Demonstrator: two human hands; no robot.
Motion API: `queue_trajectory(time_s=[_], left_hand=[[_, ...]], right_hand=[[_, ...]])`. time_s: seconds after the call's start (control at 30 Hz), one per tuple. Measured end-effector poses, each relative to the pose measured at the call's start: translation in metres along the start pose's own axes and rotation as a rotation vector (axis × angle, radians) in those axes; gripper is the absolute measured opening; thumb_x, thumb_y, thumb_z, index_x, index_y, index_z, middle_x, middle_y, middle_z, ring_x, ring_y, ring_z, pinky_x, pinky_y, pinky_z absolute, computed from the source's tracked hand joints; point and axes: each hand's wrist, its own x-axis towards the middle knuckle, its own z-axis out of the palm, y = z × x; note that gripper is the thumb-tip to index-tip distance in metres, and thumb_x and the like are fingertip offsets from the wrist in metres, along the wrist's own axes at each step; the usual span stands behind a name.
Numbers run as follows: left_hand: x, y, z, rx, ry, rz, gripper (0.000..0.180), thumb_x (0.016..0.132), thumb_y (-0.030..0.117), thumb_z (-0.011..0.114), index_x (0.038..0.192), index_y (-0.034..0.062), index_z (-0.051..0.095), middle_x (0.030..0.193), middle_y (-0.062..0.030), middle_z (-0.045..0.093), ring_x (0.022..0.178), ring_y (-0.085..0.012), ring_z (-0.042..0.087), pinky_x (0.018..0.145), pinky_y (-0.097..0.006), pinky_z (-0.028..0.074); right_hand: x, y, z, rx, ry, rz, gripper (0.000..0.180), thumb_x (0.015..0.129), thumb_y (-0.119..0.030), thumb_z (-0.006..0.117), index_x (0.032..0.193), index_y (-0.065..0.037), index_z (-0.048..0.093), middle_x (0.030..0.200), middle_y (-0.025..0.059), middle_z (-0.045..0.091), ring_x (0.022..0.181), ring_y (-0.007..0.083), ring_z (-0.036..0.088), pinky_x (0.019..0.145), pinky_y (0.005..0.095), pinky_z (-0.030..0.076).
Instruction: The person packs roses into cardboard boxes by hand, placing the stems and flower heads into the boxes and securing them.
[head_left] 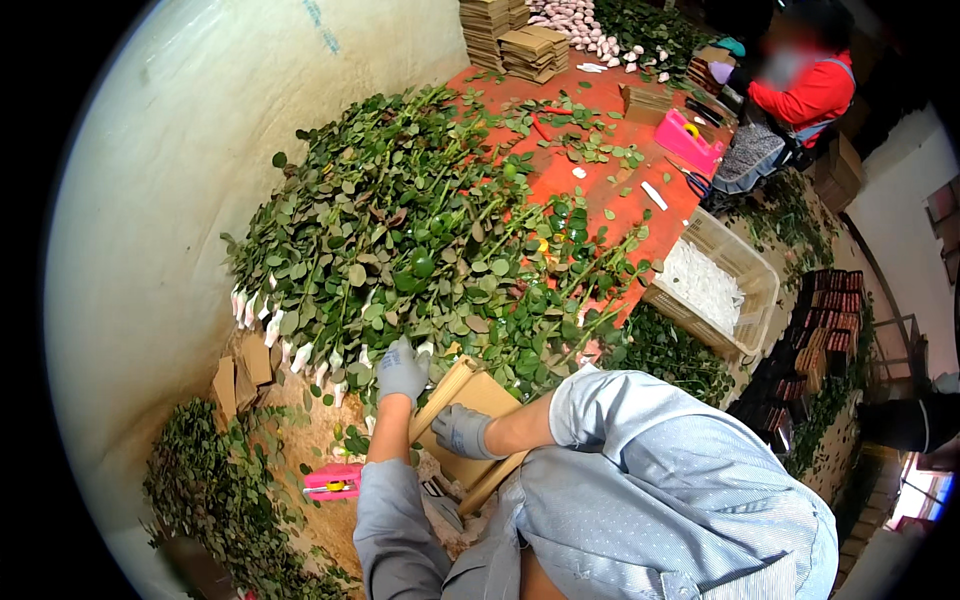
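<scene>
Guessing it's early days on this batch. The cardboard sheet (pixel 487 398) sits in the wooden frame (pixel 440 401), so that bit looks done, and white sleeves (pixel 302 356) show along the near edge of the heap. But the leafy stems (pixel 400 210) lie piled on the red tabletop (pixel 672 215), outside the frame — most of the work looks left.

Left hand (pixel 402 372) is at the heap's near edge, fingertips lost in the leaves, so I can't tell if it's gripping a stem. Right hand (pixel 462 430) rests on the cardboard, fingers bent — can't tell if they're pinching anything.

The right forearm and shirt block part of the frame, and the co-worker (pixel 815 95) up top is dim, hands hard to make out.
</scene>
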Motion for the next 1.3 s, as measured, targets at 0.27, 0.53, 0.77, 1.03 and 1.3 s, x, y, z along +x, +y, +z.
queue_trajectory(time_s=[0.27, 0.53, 0.77, 1.03, 1.3], left_hand=[[-0.048, -0.03, -0.069, -0.374, 0.208, 0.123, 0.047, 0.092, 0.029, 0.07, 0.133, 0.0081, 0.063, 0.112, -0.0174, 0.072, 0.095, -0.0354, 0.07, 0.085, -0.044, 0.056], [-0.23, -0.059, -0.169, -0.772, 0.682, -0.271, 0.037, 0.09, 0.003, 0.069, 0.127, -0.0017, 0.068, 0.097, -0.0055, 0.07, 0.084, -0.0104, 0.065, 0.076, -0.025, 0.054], [-0.321, 0.01, -0.296, -0.315, 1.117, 0.688, 0.046, 0.086, 0.003, 0.067, 0.131, -0.004, 0.063, 0.105, -0.0138, 0.074, 0.092, -0.0201, 0.071, 0.083, -0.032, 0.058], [-0.361, 0.061, -0.338, -0.034, 0.853, 0.969, 0.044, 0.086, 0.002, 0.068, 0.129, -0.0031, 0.063, 0.106, -0.0139, 0.074, 0.091, -0.019, 0.071, 0.081, -0.031, 0.057], [-0.375, 0.04, -0.35, 0.008, 0.878, 0.946, 0.043, 0.085, 0.002, 0.069, 0.128, -0.0021, 0.064, 0.107, -0.014, 0.074, 0.089, -0.0179, 0.071, 0.078, -0.03, 0.056]], right_hand=[[0.005, 0.0, 0.018, -0.036, 0.064, -0.027, 0.025, 0.086, -0.016, 0.059, 0.106, -0.011, 0.073, 0.106, 0.0119, 0.067, 0.102, 0.03, 0.065, 0.077, 0.0438, 0.052], [0.005, -0.013, -0.012, -0.045, -0.121, -0.125, 0.035, 0.089, -0.017, 0.059, 0.122, -0.007, 0.061, 0.124, 0.0174, 0.058, 0.113, 0.0341, 0.059, 0.084, 0.0487, 0.05], [-0.002, 0.004, -0.016, -0.085, -0.055, -0.099, 0.034, 0.086, -0.019, 0.062, 0.117, -0.005, 0.062, 0.117, 0.0186, 0.058, 0.107, 0.0357, 0.059, 0.081, 0.0474, 0.051], [0.0, -0.001, -0.011, -0.153, -0.113, -0.101, 0.038, 0.088, -0.019, 0.06, 0.123, -0.006, 0.061, 0.12, 0.0189, 0.058, 0.109, 0.0358, 0.059, 0.085, 0.0476, 0.052], [-0.003, 0.006, -0.001, -0.107, -0.125, -0.053, 0.045, 0.094, -0.023, 0.053, 0.135, -0.006, 0.056, 0.135, 0.0245, 0.054, 0.117, 0.0399, 0.057, 0.096, 0.0486, 0.049]])
